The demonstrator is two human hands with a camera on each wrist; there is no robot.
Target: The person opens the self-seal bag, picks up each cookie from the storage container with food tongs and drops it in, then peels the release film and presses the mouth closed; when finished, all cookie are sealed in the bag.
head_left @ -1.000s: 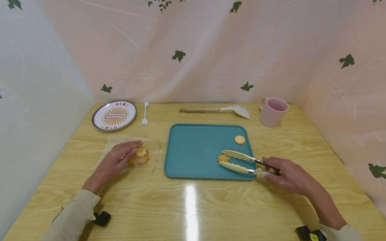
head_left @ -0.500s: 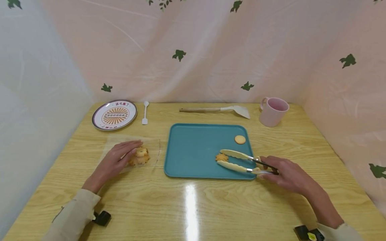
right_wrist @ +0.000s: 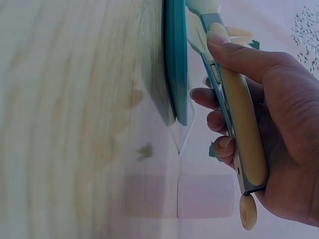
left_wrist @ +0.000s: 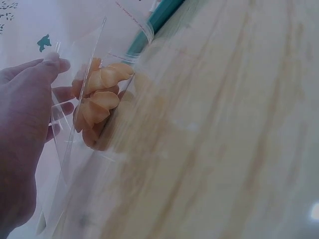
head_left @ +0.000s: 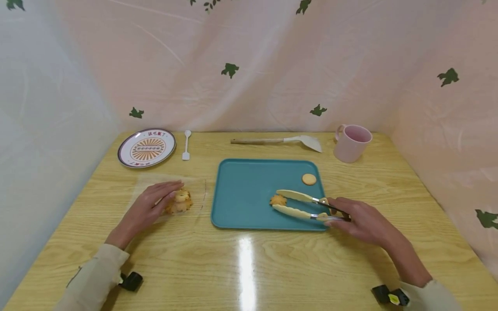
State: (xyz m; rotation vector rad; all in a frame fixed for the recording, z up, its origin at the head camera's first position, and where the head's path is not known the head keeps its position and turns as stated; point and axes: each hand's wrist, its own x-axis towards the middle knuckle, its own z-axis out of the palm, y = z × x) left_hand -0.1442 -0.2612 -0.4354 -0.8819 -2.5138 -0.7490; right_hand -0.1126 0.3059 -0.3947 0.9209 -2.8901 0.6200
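My right hand [head_left: 362,218] grips tongs [head_left: 297,211] with cream scalloped tips. In the head view, their tips stand on both sides of a flower-shaped cookie [head_left: 278,200] over the teal tray [head_left: 241,181]. The right wrist view shows my thumb and fingers wrapped round the tongs' handle [right_wrist: 242,124]. At the left, my left hand [head_left: 149,205] holds a clear plastic bag [left_wrist: 65,149], its film between thumb and fingers. Several golden cookies [left_wrist: 99,99] lie in the bag, partly covered by the hand in the head view.
A round pale cookie [head_left: 309,179] lies at the tray's right side. Behind stand a patterned plate [head_left: 147,148], a small white spoon [head_left: 186,144], a spatula with a wooden handle [head_left: 276,141] and a pink mug [head_left: 352,143]. A cloth curtain [head_left: 253,65] borders the table.
My right hand and the tongs have moved left across the tray, and the flower-shaped cookie has shifted left with them. My left hand has stayed in place.
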